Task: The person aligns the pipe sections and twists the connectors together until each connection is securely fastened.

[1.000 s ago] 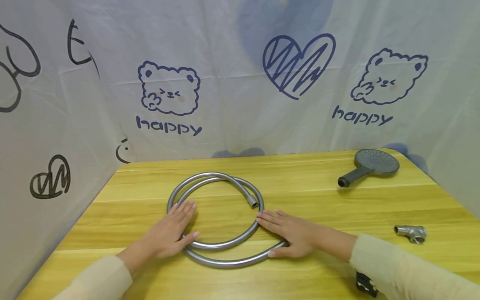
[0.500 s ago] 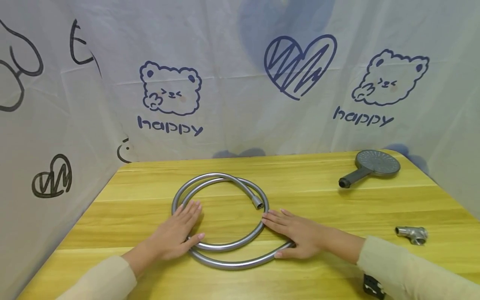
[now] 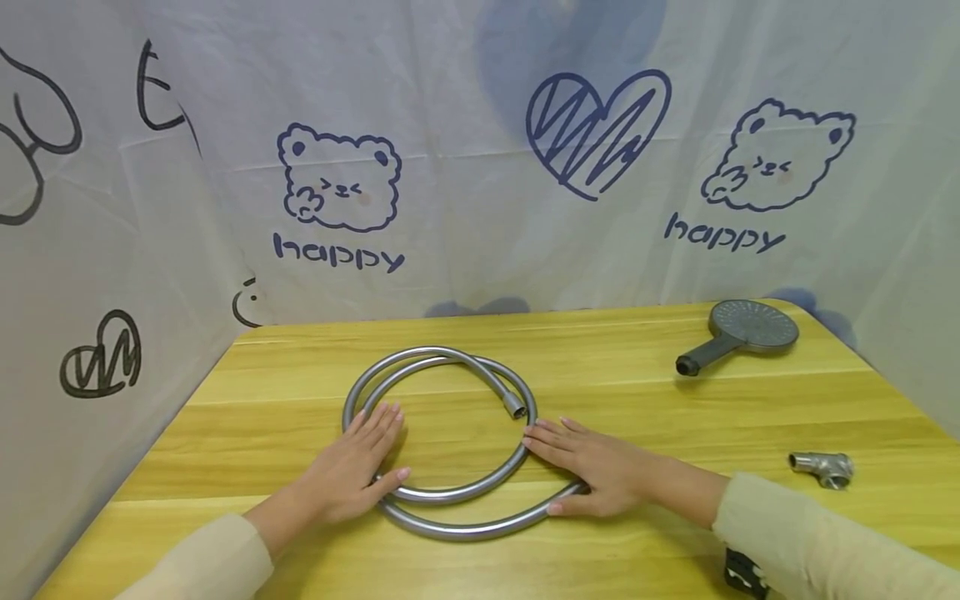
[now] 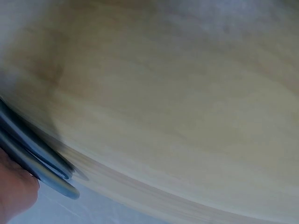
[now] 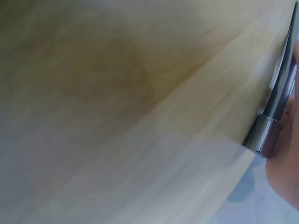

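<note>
A grey metallic shower hose (image 3: 465,531) lies coiled on the table, one end fitting (image 3: 514,406) inside the loop near its right side. My left hand (image 3: 356,471) rests over the coil's left side, fingers straight and thumb pointing inward. On the opposite side my right hand (image 3: 592,467) lies with extended fingers against the loop and covers the hose's other end. In the left wrist view, hose strands (image 4: 32,149) run beside part of the hand (image 4: 16,193). The right wrist view shows a hose end collar (image 5: 262,135) by the palm (image 5: 285,177).
A grey shower head (image 3: 753,325) lies at the table's back right. Nearer, on the right, is a metal tee fitting (image 3: 822,468). A white cloth (image 3: 465,225) with drawings hangs behind the wooden table (image 3: 615,375). A black device (image 3: 742,573) shows below the right sleeve.
Both hands and the hose coil have slid slightly to the right over the table. The shower head and the tee fitting stay where they were.
</note>
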Demonstrator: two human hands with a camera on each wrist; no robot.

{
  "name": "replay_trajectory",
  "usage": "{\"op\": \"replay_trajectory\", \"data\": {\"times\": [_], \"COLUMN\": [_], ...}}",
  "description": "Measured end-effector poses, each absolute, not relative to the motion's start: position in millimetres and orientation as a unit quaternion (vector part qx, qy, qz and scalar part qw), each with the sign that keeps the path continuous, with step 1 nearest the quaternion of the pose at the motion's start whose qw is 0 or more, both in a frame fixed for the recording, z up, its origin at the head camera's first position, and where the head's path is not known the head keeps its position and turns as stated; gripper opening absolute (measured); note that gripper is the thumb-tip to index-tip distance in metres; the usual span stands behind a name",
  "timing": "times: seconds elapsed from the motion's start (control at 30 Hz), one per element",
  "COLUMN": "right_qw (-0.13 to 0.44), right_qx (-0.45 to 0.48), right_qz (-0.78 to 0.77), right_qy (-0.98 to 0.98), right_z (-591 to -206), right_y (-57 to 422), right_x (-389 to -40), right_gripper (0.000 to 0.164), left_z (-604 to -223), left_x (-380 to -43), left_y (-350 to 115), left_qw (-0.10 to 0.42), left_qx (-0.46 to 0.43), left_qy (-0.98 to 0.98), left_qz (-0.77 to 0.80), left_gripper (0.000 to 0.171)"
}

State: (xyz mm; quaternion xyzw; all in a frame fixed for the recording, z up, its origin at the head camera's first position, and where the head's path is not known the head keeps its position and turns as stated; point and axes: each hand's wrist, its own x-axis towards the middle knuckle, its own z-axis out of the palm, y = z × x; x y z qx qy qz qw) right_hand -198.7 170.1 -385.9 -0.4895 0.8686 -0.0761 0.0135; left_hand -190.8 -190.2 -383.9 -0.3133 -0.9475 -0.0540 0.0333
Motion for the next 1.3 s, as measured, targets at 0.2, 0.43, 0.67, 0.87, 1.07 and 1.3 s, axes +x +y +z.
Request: {"op": "replay_trajectory", "data": {"times": [0.2, 0.43, 0.67, 0.87, 1.07, 1.3], "right_qw": [0.008, 0.001, -0.006, 0.002, 0.014, 0.035], "right_qx": [-0.491, -0.489, -0.489, -0.486, -0.491, -0.487], "right_qz": [-0.071, -0.073, -0.071, -0.069, -0.078, -0.091], "right_qy": [0.868, 0.869, 0.869, 0.871, 0.867, 0.868], "right_z": [-384, -383, -383, -383, -380, -377], "right_y": [169, 168, 167, 167, 166, 166], "right_x": [-198, -198, -199, -198, -199, -197], "right_gripper": [0.075, 0.075, 0.075, 0.075, 0.075, 0.076], "left_z": [-383, -381, -380, -378, -373, -364], "left_x": [-190, -189, -189, -189, -197, -215], "left_y": [-191, -193, -192, -183, -161, -135], "left_qw": [0.029, 0.039, 0.011, -0.032, -0.045, -0.026], "left_qx": [-0.316, -0.338, -0.355, -0.369, -0.381, -0.399], "left_qy": [-0.947, -0.939, -0.934, -0.928, -0.921, -0.915], "left_qz": [-0.052, -0.044, -0.035, -0.050, -0.064, -0.055], "left_gripper": [0.073, 0.080, 0.085, 0.080, 0.071, 0.060]}}
